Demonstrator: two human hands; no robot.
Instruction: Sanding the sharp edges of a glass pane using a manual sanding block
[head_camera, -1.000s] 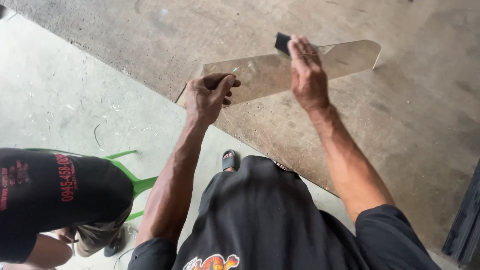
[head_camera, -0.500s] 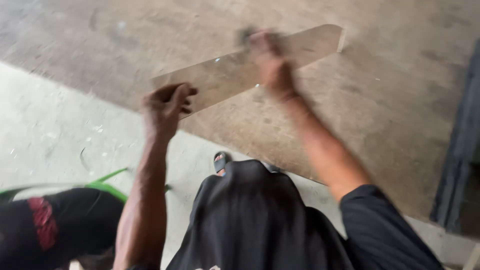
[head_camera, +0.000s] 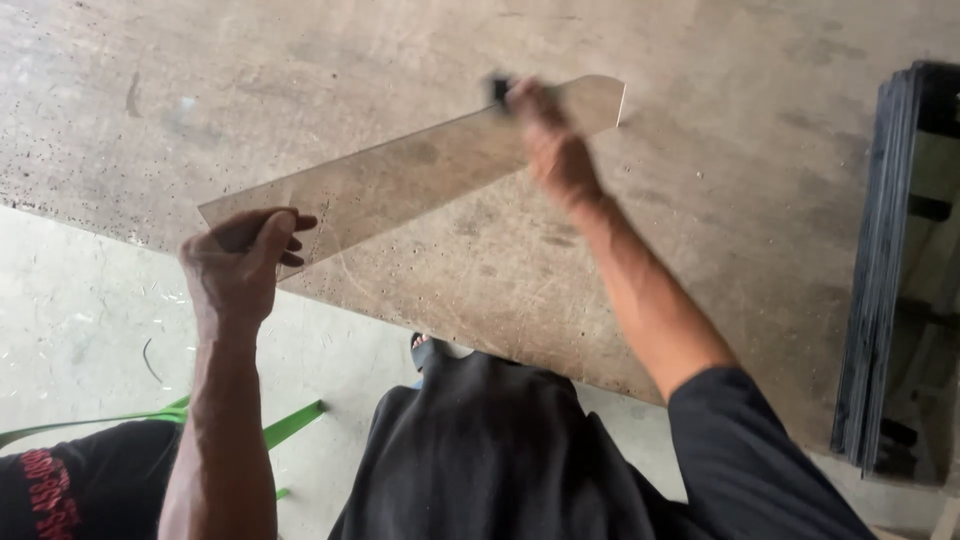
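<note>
Mid-rub along a long clear pointed glass strip (head_camera: 420, 175): left hand (head_camera: 240, 265) clamped round its near end, right hand (head_camera: 548, 135) pressing a small dark block (head_camera: 497, 90), blurry, grip unclear.

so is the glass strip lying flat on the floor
No, the glass strip is held up above the concrete floor, with the left hand gripping its near end and the right hand on its far end.
</note>
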